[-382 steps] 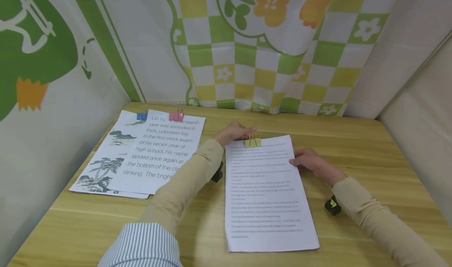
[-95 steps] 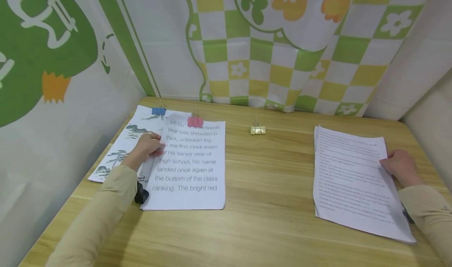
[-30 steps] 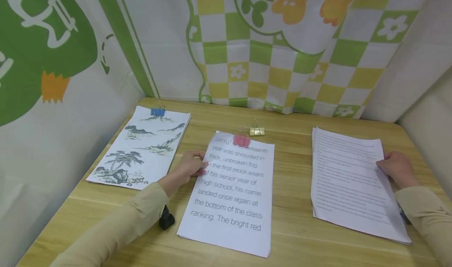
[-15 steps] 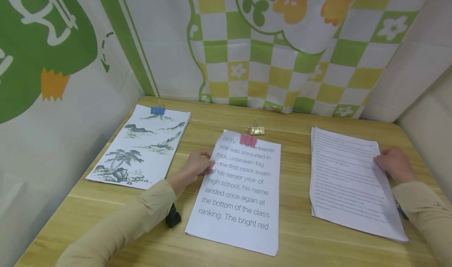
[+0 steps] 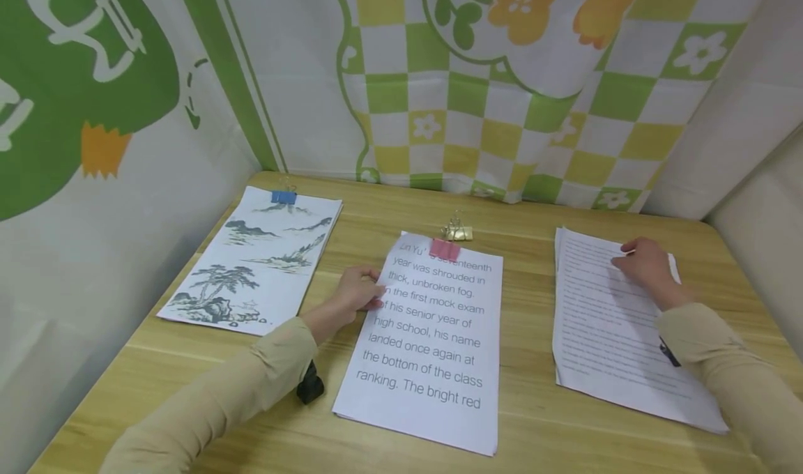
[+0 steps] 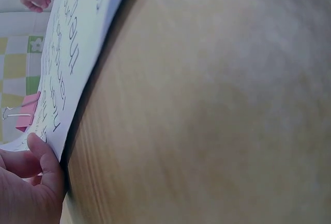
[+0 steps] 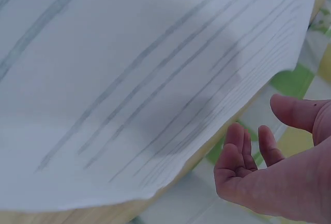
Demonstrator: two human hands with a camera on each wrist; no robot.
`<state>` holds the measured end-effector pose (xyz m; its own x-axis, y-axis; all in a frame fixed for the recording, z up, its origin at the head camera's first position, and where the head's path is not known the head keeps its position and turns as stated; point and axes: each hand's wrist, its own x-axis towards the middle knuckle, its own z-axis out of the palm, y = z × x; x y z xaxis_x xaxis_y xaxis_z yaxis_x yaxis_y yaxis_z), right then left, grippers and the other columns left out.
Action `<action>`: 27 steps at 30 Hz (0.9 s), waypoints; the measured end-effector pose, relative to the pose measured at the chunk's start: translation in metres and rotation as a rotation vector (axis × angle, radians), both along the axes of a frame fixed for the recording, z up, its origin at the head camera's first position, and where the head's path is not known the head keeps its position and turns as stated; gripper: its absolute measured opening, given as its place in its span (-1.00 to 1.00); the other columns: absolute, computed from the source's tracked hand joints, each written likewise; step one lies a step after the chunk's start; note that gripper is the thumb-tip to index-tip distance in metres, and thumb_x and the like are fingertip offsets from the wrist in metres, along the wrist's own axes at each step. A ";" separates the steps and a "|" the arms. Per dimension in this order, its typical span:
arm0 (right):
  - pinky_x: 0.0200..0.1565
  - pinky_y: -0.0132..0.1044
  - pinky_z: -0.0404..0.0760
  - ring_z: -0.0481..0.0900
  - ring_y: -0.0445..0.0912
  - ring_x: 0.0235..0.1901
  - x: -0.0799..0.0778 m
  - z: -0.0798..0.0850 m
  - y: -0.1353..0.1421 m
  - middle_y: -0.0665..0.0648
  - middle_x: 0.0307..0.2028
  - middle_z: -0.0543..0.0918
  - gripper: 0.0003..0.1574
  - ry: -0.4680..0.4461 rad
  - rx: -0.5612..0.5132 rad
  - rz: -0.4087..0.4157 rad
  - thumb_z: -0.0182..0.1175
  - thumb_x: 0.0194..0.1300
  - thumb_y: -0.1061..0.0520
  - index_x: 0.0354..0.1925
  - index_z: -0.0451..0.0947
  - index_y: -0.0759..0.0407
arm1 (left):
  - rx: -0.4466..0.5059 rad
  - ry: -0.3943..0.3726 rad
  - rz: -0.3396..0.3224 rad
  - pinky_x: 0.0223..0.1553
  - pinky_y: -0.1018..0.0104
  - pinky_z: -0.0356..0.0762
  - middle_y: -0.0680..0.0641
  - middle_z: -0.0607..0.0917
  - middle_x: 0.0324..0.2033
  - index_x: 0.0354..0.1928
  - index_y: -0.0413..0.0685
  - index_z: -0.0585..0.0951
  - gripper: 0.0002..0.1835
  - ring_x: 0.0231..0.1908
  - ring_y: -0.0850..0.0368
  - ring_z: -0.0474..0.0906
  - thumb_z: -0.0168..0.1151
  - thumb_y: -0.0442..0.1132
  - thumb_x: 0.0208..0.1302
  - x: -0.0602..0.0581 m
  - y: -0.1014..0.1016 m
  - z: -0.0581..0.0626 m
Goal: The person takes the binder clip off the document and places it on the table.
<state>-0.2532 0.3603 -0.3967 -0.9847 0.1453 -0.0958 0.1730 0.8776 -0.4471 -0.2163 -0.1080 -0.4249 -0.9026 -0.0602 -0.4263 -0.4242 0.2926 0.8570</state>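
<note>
1. Checkered green, yellow and white fabric [image 5: 477,122] is hanging behind a pale wood-grain table [image 5: 530,418].
2. Left hand [image 5: 354,295] is pinching the left edge of a large-print white paper stack [image 5: 426,348] at table centre, probably steadying it; a pink metal binder clip [image 5: 444,250] is gripping its top, apparently keeping sheets aligned.
3. Right hand [image 5: 649,266] is hovering over a small-print white paper stack [image 5: 608,334], holding nothing, thumb apart from loosely bent fingers.
4. 1 gold metal binder clip [image 5: 462,233] is lying just behind the pink clip, binding nothing visible.
</note>
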 end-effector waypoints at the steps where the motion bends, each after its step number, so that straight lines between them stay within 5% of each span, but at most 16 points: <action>1: -0.08 0.13 0.42 0.41 0.36 -0.07 -0.002 0.000 -0.008 0.59 -0.06 0.42 -0.49 -0.005 -0.011 0.001 0.07 0.25 0.17 -0.01 0.32 0.60 | 0.001 0.000 0.001 -0.55 0.53 0.53 -0.17 0.54 -0.32 -0.13 -0.26 0.52 -0.79 -0.61 0.25 0.47 0.14 -0.50 0.17 0.000 0.000 0.000; 19: -0.14 -0.08 0.54 0.51 0.20 -0.15 -0.001 -0.002 -0.116 0.47 -0.12 0.53 -0.55 -0.022 -0.109 0.208 0.09 0.21 0.22 -0.01 0.40 0.54 | 0.035 -0.008 0.011 -0.55 0.53 0.52 -0.15 0.53 -0.35 -0.13 -0.26 0.52 -0.79 -0.62 0.25 0.46 0.15 -0.50 0.17 0.000 0.002 -0.001; 27: -0.12 -0.10 0.55 0.55 0.15 -0.17 0.004 -0.010 -0.142 0.44 -0.15 0.58 -0.59 -0.009 -0.170 0.252 0.06 0.23 0.23 -0.04 0.46 0.52 | 0.035 -0.006 0.009 -0.55 0.53 0.52 -0.15 0.54 -0.36 -0.12 -0.26 0.51 -0.78 -0.62 0.25 0.47 0.14 -0.50 0.17 0.000 0.002 -0.002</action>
<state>-0.2490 0.2186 -0.4069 -0.9868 -0.1221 -0.1067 -0.0359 0.8062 -0.5905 -0.2158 -0.1063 -0.4268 -0.8995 -0.0535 -0.4337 -0.4320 0.2587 0.8640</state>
